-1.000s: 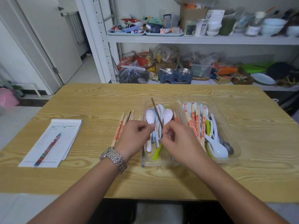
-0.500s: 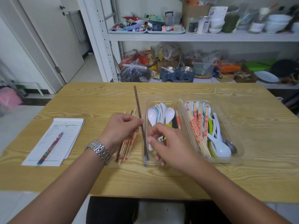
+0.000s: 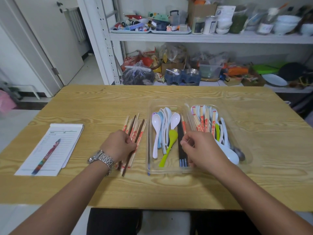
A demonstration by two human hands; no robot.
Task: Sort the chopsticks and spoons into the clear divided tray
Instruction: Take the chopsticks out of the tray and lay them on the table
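The clear tray (image 3: 166,172) sits on the bench (image 3: 84,107), a bit right of the middle, and it has two long parts side by side. The left part holds white and blue spoons (image 3: 155,121), one green spoon (image 3: 172,136) and black chopsticks (image 3: 180,133). The right part holds wooden chopsticks (image 3: 203,121) with red print, mixed with more spoons. Just left of the tray lie loose chopsticks (image 3: 135,129) in a pile. The left hand (image 3: 118,146), with a shiny watch (image 3: 103,159), curls its fingers on that pile. The right hand (image 3: 203,150) is curled over the tray by the black chopsticks; I cannot tell if it pinches anything. Far left lies a notepad (image 3: 67,133) with a pen (image 3: 47,155).
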